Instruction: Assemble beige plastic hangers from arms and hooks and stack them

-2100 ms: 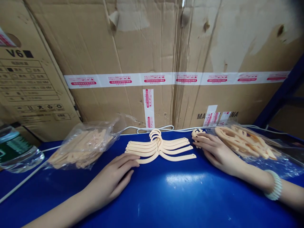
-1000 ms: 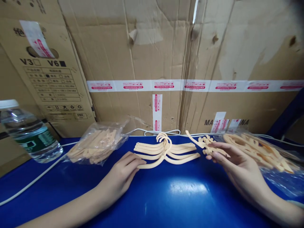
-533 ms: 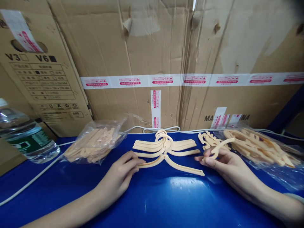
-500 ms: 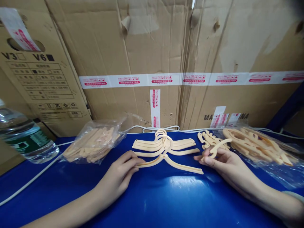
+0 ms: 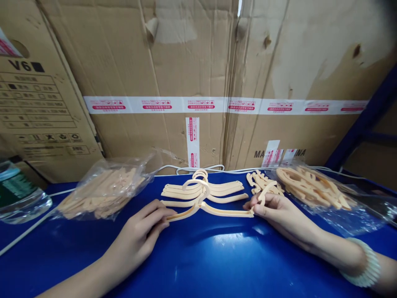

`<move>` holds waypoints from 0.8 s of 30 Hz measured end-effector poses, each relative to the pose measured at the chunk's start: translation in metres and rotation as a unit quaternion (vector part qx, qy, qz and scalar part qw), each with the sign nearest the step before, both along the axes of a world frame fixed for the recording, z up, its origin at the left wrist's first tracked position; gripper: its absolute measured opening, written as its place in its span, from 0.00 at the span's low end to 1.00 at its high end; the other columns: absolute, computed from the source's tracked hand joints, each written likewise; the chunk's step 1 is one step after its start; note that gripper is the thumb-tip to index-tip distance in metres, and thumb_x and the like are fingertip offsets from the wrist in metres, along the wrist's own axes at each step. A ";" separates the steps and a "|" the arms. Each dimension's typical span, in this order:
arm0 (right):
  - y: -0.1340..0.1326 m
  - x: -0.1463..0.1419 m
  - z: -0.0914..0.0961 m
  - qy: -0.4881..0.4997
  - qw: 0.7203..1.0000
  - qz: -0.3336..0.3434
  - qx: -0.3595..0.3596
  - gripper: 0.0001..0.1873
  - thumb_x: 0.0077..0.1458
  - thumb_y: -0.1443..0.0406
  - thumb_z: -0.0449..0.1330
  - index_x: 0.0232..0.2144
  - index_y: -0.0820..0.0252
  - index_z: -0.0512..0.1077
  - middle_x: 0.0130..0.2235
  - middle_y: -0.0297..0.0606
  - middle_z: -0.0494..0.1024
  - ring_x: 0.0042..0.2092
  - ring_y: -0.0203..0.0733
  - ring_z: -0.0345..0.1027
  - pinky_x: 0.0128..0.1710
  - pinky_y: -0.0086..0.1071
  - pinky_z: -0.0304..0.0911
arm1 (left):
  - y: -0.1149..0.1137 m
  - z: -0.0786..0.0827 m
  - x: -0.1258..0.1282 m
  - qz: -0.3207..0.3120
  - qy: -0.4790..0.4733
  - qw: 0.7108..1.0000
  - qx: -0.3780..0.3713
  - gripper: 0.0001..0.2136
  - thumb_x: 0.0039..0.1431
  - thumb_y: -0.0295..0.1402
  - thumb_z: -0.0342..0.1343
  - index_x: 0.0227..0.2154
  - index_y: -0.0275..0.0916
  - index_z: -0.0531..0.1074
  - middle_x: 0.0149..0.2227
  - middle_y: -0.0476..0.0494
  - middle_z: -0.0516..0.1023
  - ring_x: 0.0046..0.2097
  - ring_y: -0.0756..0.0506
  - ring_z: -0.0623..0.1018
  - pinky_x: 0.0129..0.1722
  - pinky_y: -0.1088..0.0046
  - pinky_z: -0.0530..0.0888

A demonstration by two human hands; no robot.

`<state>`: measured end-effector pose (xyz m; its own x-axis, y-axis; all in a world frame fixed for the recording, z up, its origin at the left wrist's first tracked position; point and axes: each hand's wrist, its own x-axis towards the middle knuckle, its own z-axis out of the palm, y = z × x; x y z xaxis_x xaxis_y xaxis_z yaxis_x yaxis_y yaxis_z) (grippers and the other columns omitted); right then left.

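Nearest to me on the blue surface is a beige hanger (image 5: pixel 228 211) with a curved hook. My left hand (image 5: pixel 144 227) pinches the end of its left arm. A small curved beige piece (image 5: pixel 266 191) is between the thumb and fingers of my right hand (image 5: pixel 283 211), its lower end against the tip of the hanger's right arm. Behind lies a stack of similar hangers (image 5: pixel 228 188), hooks pointing away from me. Beyond my right hand is a small pile of curved beige pieces (image 5: pixel 257 181). My right fingertips are partly hidden.
A clear bag of beige parts (image 5: pixel 105 190) lies at left, and another bag with parts (image 5: pixel 313 186) at right. A water bottle (image 5: pixel 21 194) is at the left edge. Cardboard boxes (image 5: pixel 173 62) stand along the back, with a white cable (image 5: pixel 169 167) in front.
My right hand has brought the small curved piece to the right end of the hanger, which is lifted slightly. My left hand keeps its grip. The view has turned a little to the right.
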<state>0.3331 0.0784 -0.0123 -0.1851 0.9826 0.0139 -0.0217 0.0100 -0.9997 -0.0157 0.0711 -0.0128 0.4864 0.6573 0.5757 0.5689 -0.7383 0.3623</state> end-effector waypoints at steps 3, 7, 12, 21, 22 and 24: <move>0.000 0.000 0.002 0.023 0.999 0.027 -0.018 0.16 0.44 0.55 0.72 0.27 0.59 0.74 0.34 0.37 0.79 0.41 0.41 0.72 0.45 0.33 0.64 | 0.001 0.003 0.002 -0.005 0.012 1.000 0.019 0.11 0.64 0.22 0.47 0.43 0.41 0.71 0.38 0.47 0.72 0.39 0.51 0.75 0.39 0.80 0.72; 0.002 0.001 0.006 0.058 0.996 0.057 -0.043 0.16 0.45 0.57 0.71 0.28 0.61 0.73 0.37 0.38 0.79 0.43 0.41 0.72 0.46 0.32 0.66 | -0.001 0.007 0.003 -0.004 0.019 0.999 0.038 0.11 0.63 0.22 0.48 0.41 0.40 0.72 0.37 0.46 0.73 0.38 0.50 0.76 0.38 0.80 0.73; 0.005 0.000 0.008 0.072 0.991 0.088 -0.067 0.15 0.47 0.60 0.71 0.28 0.62 0.71 0.35 0.39 0.79 0.35 0.34 0.74 0.32 0.22 0.68 | -0.002 0.008 0.004 -0.005 0.023 0.998 0.054 0.11 0.63 0.22 0.48 0.41 0.40 0.72 0.36 0.46 0.73 0.37 0.50 0.76 0.37 0.80 0.74; 0.005 0.001 0.012 0.071 0.989 0.091 -0.097 0.15 0.47 0.61 0.71 0.29 0.63 0.70 0.37 0.41 0.81 0.38 0.38 0.78 0.33 0.23 0.71 | -0.002 0.010 0.006 -0.002 0.031 0.996 0.080 0.11 0.63 0.22 0.48 0.41 0.39 0.73 0.36 0.45 0.73 0.36 0.50 0.77 0.35 0.80 0.75; 0.005 0.001 0.012 0.071 0.988 0.094 -0.096 0.15 0.47 0.62 0.71 0.29 0.63 0.69 0.37 0.41 0.81 0.37 0.37 0.78 0.33 0.23 0.71 | -0.003 0.010 0.006 -0.002 0.031 0.996 0.082 0.11 0.63 0.22 0.48 0.41 0.39 0.73 0.36 0.45 0.73 0.36 0.50 0.77 0.35 0.81 0.75; 0.004 0.001 0.012 0.069 0.988 0.100 -0.091 0.16 0.46 0.62 0.72 0.29 0.63 0.68 0.35 0.40 0.81 0.36 0.36 0.77 0.33 0.22 0.70 | -0.003 0.010 0.006 -0.002 0.033 0.996 0.084 0.11 0.63 0.22 0.48 0.41 0.39 0.72 0.36 0.45 0.74 0.36 0.51 0.77 0.35 0.81 0.75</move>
<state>0.3340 0.0829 -0.0008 -0.3854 0.9147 -0.1212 -0.1410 -0.1883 -0.9719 -0.0095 0.0679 -0.0031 0.5292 0.5518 0.6446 0.5839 -0.7880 0.1953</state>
